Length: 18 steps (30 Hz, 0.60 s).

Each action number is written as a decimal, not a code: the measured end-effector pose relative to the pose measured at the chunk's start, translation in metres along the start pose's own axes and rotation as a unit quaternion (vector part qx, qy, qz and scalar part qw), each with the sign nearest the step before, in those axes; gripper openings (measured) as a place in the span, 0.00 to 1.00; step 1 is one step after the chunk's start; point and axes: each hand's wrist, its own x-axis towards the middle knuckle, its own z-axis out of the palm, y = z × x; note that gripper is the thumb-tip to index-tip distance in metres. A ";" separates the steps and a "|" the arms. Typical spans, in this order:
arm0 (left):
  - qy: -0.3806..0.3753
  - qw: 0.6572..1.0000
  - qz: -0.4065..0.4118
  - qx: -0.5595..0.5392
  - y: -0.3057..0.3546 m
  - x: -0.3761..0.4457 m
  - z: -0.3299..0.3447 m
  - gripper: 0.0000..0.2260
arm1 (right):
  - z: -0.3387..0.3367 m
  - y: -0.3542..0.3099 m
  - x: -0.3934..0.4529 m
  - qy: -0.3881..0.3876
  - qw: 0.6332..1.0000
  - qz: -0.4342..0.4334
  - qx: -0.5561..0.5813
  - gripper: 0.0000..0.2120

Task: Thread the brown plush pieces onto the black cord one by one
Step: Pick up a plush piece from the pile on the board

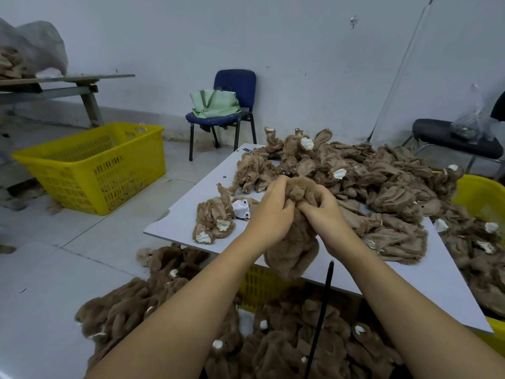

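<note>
Both hands bunched into one brown plush piece point(293, 247)

Left hand point(273, 212) and right hand point(325, 212) grip it with closed fingers over the table's point(185, 212) near edge; black cord point(323, 299) hangs below.

Dim, flat indoor light with a cool bluish cast; no source visible. Shadows soft and weak: faint one under the plush point(293, 242) at the desk's point(180, 214) near edge, darker patch below that edge. No hard glare, only a dull sheen on the floor point(54, 269) and desk top. Wall point(300, 36) evenly lit, darkening toward the corners. Strong wide-angle distortion: forearms stretch huge at the bottom, pole point(401, 67) by the wall bows, basket point(93, 168) leans outward. Centre fairly sharp, fur texture smeared and soft. Far corners blurry, grainy, low detail. Yellow oversaturated against muted browns.
</note>
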 end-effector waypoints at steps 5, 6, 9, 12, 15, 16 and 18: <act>0.033 0.997 -0.040 -0.064 0.001 0.001 -0.009 0.11 | -0.005 -0.004 -0.004 -0.025 0.999 -0.016 -0.035 0.13; 0.036 0.995 -0.053 -0.078 0.001 0.001 -0.010 0.10 | -0.005 -0.003 -0.005 -0.028 0.998 -0.021 -0.044 0.13; 0.016 0.992 -0.076 -0.096 -0.001 0.001 -0.013 0.08 | -0.004 -0.001 -0.008 -0.015 0.997 -0.035 -0.063 0.12; -0.037 0.991 -0.075 -0.101 -0.002 -0.001 -0.013 0.05 | -0.003 0.002 -0.009 -0.003 0.992 -0.054 -0.117 0.14; -0.061 0.992 -0.078 -0.079 -0.002 -0.002 -0.011 0.06 | -0.004 0.004 -0.010 -0.007 0.985 -0.069 -0.157 0.15; -0.066 0.992 -0.081 -0.069 -0.002 -0.002 -0.010 0.05 | -0.003 0.004 -0.010 -0.009 0.983 -0.071 -0.166 0.14; -0.076 0.992 -0.087 -0.048 -0.001 -0.001 -0.010 0.06 | -0.003 0.006 -0.010 -0.012 0.981 -0.074 -0.179 0.14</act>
